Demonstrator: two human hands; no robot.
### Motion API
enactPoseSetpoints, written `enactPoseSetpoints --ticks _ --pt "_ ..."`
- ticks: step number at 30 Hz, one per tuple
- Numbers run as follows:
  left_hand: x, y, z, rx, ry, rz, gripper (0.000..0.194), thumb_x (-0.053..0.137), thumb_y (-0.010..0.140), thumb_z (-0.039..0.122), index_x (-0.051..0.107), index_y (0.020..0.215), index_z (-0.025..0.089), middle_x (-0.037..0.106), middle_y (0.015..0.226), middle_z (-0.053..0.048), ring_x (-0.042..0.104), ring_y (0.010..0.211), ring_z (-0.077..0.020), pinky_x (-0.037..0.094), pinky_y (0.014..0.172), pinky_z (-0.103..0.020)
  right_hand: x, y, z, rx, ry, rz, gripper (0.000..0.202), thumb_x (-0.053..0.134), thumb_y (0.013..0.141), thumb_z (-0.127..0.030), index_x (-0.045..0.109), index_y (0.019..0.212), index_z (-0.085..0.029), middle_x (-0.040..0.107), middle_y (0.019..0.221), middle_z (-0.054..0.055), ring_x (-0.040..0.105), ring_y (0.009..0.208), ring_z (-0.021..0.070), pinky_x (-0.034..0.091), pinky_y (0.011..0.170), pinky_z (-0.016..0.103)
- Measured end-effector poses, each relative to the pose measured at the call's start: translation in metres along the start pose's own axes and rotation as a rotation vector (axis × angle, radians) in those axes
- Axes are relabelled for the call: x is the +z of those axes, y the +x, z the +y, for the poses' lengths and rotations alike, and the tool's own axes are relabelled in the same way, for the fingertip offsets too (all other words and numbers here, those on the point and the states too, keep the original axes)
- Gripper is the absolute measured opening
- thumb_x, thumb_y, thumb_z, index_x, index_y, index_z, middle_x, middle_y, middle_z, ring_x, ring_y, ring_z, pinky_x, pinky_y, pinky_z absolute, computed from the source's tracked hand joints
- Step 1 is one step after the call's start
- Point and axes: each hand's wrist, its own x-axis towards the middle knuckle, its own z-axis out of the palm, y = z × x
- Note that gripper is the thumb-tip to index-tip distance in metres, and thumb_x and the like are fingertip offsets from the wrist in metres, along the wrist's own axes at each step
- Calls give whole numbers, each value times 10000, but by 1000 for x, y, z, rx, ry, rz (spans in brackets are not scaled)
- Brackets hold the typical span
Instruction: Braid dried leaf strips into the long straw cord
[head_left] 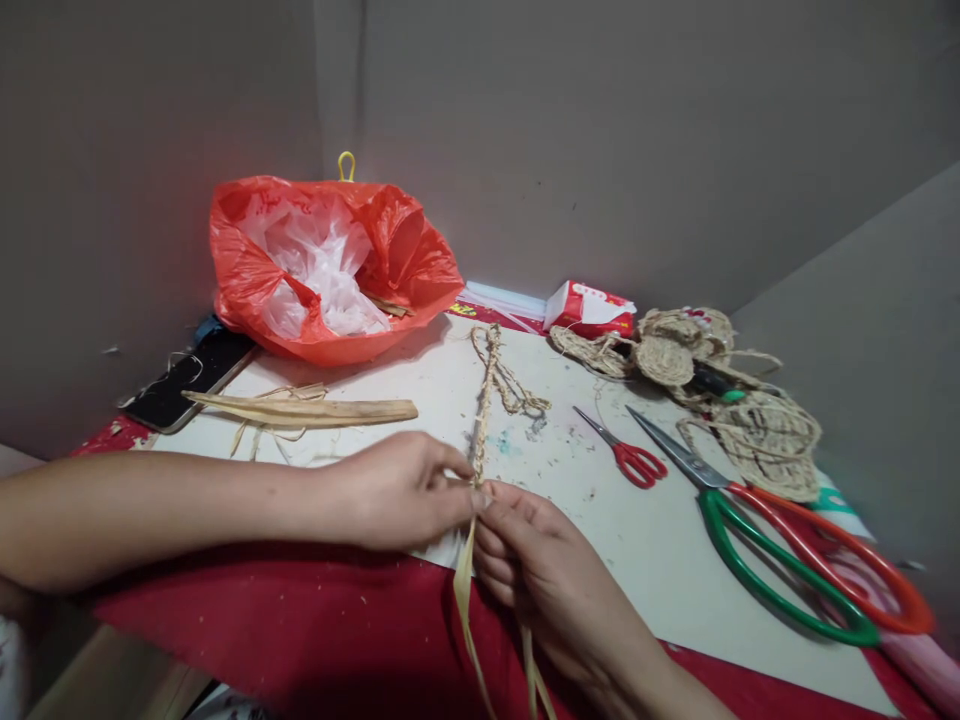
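A thin straw braid runs away from me over the white board, its far part loosely looped. At its near end both my hands meet. My left hand comes in from the left, its fingertips pinched on the braid. Thumb and fingers of my right hand are closed on the same end from the right. Loose pale strands hang below the pinch toward the board's front edge. The exact grip on each strand is partly hidden by the fingers.
Left of the braid lie dry husk strips and a phone. Behind sits a red plastic bag. On the right are small red scissors, big red-and-green scissors, woven straw pieces and a tissue pack.
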Motion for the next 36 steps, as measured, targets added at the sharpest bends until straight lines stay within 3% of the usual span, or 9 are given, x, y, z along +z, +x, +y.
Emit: enactPoseSetpoints --ticks 3,8,20,24,27,29,32,34,36 --pt "-8 9 -5 130 36 238 258 458 838 271 614 1002 145 633 803 -21 541 696 -121 413 651 -213 -3 1 -1 8 -21 -38 288 644 790 -415 516 731 -165 236 460 -119 113 400 33 80 361 168" --pt "-1 14 -17 156 -167 -53 205 390 860 211 577 810 144 606 742 -4 545 698 -110 430 705 -214 -7 2 -1 -6 -63 -77 274 610 826 -406 506 738 -168 235 469 -115 119 405 38 84 366 178" --pt "-10 13 -11 86 2 -131 226 396 866 206 598 782 150 641 774 -9 536 698 -110 406 679 -211 -12 1 -10 33 -296 -127 317 554 840 -478 504 772 -173 234 465 -115 146 398 50 83 384 197" --pt "-8 16 -11 31 -139 -193 188 411 861 208 551 749 152 589 702 0 505 651 -96 398 638 -207 -14 1 -10 41 -315 -135 308 534 855 -475 502 784 -176 238 470 -111 154 408 58 87 386 204" --pt "-4 18 -13 -173 -353 -205 84 436 831 244 491 815 183 492 546 52 373 430 -76 287 436 -202 -15 1 -10 35 -350 -134 326 518 860 -494 506 787 -176 242 475 -107 158 417 63 91 393 209" --pt "-2 18 -14 -271 -511 -229 83 448 792 232 468 866 199 505 564 61 294 368 -63 191 380 -200 -15 2 -10 21 -373 -139 327 512 861 -494 509 788 -176 256 486 -100 168 426 66 102 398 211" --pt "1 19 -14 -226 -620 -266 77 445 757 200 515 756 167 422 513 70 224 375 -52 146 383 -211 -15 2 -10 -14 -432 -134 312 502 869 -475 516 784 -175 263 495 -94 184 430 71 118 403 213" --pt "1 20 -13 -144 -571 -256 144 442 753 176 531 645 143 343 463 72 232 404 -55 189 415 -216 -16 3 -11 -46 -513 -121 310 485 881 -464 525 779 -174 270 501 -89 204 428 72 148 407 209" --pt "0 21 -12 -77 -467 -248 181 437 757 151 548 616 129 419 491 49 323 461 -59 271 489 -208 -17 3 -12 -85 -611 -119 307 464 895 -445 531 770 -173 301 520 -78 240 438 75 196 421 205"
